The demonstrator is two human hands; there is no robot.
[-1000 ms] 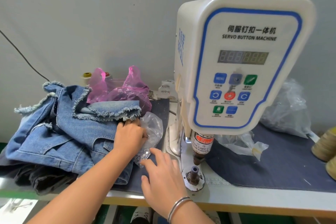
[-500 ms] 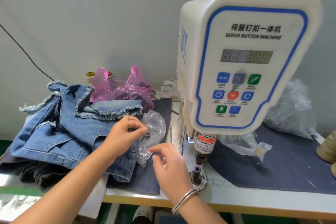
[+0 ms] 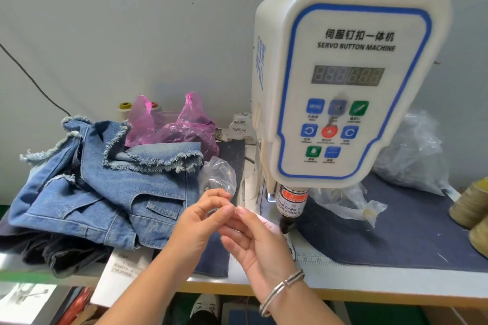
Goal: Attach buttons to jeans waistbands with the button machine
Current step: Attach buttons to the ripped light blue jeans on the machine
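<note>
1. 2 hands meet in front of the machine, raised above the surface (image 3: 343, 276). The left hand (image 3: 203, 221) has its fingers curled, thumb and forefinger pinching a tiny metal piece (image 3: 234, 209) that looks like a button part; it is too small to tell exactly.
2. The right hand (image 3: 253, 240), a silver bangle (image 3: 281, 289) on its wrist, is palm-up with its fingers loosely curled, their tips touching the same small piece at the left hand's fingertips. Whether it grips the piece too cannot be told.
3. Just behind the hands lies a small clear plastic bag (image 3: 219, 174), resting against the denim pile.
4. To the left, a pile of blue jeans (image 3: 105, 192) with frayed edges sits on the surface, over darker denim (image 3: 66, 253) at the near edge.
5. To the right stands the white servo button machine (image 3: 343, 82), its lower punch (image 3: 289, 208) hanging just right of the hands. Its display shows 6 unlit digits.
6. A dark blue cloth mat (image 3: 409, 232) covers the surface under the machine, with a crumpled clear bag (image 3: 348, 203) on it.
7. At the far right edge are 2 olive thread cones (image 3: 470, 203).
8. Further back, a pink plastic bag (image 3: 184, 126) sits behind the jeans, thread spools (image 3: 125, 111) beside it, near the wall.
9. Behind the machine on the right lies a larger clear bag (image 3: 414, 150).
</note>
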